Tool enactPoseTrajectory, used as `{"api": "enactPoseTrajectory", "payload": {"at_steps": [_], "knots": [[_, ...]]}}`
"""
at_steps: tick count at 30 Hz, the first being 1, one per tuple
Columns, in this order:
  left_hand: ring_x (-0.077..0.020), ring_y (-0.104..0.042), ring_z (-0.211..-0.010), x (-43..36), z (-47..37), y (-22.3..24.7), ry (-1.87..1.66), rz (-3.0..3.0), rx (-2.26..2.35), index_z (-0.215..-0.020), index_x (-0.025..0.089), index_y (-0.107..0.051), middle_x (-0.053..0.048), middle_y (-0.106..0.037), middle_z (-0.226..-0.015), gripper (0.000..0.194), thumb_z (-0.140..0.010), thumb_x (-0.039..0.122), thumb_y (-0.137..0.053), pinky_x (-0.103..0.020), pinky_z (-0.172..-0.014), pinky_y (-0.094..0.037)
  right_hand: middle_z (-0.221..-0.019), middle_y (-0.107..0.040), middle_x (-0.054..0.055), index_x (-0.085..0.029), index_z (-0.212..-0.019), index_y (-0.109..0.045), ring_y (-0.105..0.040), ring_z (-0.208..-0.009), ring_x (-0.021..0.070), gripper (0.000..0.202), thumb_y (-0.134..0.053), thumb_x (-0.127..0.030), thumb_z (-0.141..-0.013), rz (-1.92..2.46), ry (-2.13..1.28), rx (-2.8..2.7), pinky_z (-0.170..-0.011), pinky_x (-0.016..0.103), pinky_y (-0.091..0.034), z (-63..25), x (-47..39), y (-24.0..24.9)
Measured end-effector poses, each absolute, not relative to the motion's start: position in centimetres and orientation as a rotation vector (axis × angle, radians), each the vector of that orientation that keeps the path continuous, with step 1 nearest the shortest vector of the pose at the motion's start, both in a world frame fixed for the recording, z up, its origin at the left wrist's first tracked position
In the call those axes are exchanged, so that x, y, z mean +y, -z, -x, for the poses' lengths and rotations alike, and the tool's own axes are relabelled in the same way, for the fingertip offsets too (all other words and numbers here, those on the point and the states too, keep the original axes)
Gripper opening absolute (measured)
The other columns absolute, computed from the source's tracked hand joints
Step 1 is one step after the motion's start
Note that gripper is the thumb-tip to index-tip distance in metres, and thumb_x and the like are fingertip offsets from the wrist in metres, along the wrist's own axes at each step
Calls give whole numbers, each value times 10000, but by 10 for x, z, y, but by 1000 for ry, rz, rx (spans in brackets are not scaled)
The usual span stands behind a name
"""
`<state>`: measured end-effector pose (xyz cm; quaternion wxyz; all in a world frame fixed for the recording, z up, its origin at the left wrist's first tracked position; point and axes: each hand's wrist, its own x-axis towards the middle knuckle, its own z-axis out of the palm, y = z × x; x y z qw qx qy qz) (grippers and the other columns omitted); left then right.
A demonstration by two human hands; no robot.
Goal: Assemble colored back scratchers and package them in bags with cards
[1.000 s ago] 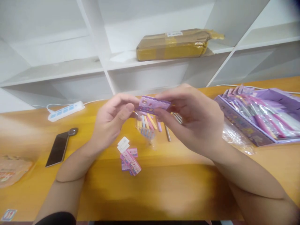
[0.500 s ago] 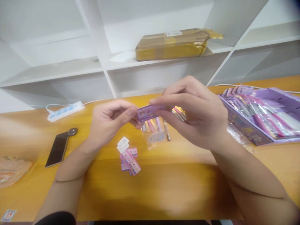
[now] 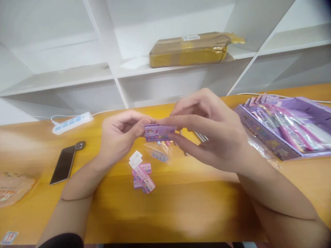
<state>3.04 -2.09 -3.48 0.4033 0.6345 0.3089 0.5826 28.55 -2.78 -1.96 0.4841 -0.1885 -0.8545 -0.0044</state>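
Between both hands, above the table, is a small purple printed card (image 3: 159, 132) with a wavy top edge. My left hand (image 3: 120, 136) pinches its left end between thumb and fingers. My right hand (image 3: 213, 132) has its index finger along the card's top and its thumb at the lower right corner. Below the card shows a clear plastic bag (image 3: 159, 156) with a blue print and coloured pen ends; the card and hands hide its upper part. Silvery pens (image 3: 201, 136) lie partly behind my right hand. Closer to me are several pink and purple cards (image 3: 144, 178) in a loose pile.
On the right stands a purple box (image 3: 271, 137) holding bagged pens (image 3: 284, 120), with clear plastic wrap (image 3: 266, 151) beside it. A phone (image 3: 62, 164), a power strip (image 3: 72, 123) and an orange packet (image 3: 15, 187) lie left. A taped parcel (image 3: 190, 51) rests on the shelf behind.
The purple card has shifted left and turned more level, and the clear bag below has moved left too. My right hand has come left, its thumb now lower on the card.
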Motion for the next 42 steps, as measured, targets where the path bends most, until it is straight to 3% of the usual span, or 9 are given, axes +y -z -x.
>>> {"api": "enactPoseTrajectory", "payload": {"at_steps": [6, 12, 17, 22, 28, 37, 42], "knots": [[-257, -873, -948, -23, -38, 32, -1507, -1601, 752, -908, 231, -879, -97, -903, -1045, 268, -958, 488, -938, -377, -842, -737, -1217, -651, 96, -299, -1331, -772, -693, -1067, 205, 297, -700, -162, -1078, 439, 68, -2118, -811, 356, -636, -286, -29, 18], [-232, -859, -958, -23, -43, 36, -1484, -1622, 672, -928, 258, -904, -80, -898, -1053, 205, -1011, 444, -887, -360, -881, -722, -1040, -690, 60, -228, -1191, -782, -680, -906, 147, 199, -680, -102, -1077, 445, 38, -2026, -755, 298, -608, -281, -29, 19], [-238, -846, -924, -21, -43, 38, -1450, -1596, 675, -913, 251, -896, -87, -884, -1029, 267, -994, 506, -894, -370, -844, -718, -982, -742, 25, -268, -1090, -785, -700, -816, 143, 186, -698, -105, -1069, 473, -150, -1940, -714, 308, -613, -276, -28, 21], [-235, -860, -946, -19, -45, 39, -1468, -1533, 621, -911, 247, -903, -84, -884, -1024, 261, -988, 496, -908, -349, -843, -724, -983, -749, 30, -253, -1109, -795, -709, -831, 152, 161, -740, -115, -1048, 451, -336, -1790, -688, 318, -594, -268, -30, 28], [-219, -866, -951, -20, -46, 38, -1513, -1467, 600, -914, 237, -913, -81, -882, -1026, 249, -970, 478, -932, -306, -835, -719, -977, -755, 35, -248, -1128, -792, -690, -810, 149, 161, -748, -121, -1039, 396, -307, -1759, -669, 317, -591, -263, -28, 33], [-246, -845, -902, -22, -43, 37, -1499, -1482, 696, -873, 247, -890, -70, -874, -1000, 280, -954, 512, -932, -381, -799, -723, -1015, -731, 55, -227, -1144, -793, -711, -899, 148, 193, -683, -82, -1078, 431, -116, -1875, -743, 312, -615, -271, -29, 26], [-226, -840, -901, -23, -41, 37, -1479, -1489, 658, -880, 268, -907, -58, -879, -1012, 201, -969, 446, -932, -362, -799, -724, -1024, -728, 52, -245, -1140, -805, -715, -906, 154, 203, -670, -101, -1093, 485, -103, -1955, -755, 313, -611, -280, -34, 20]]}}
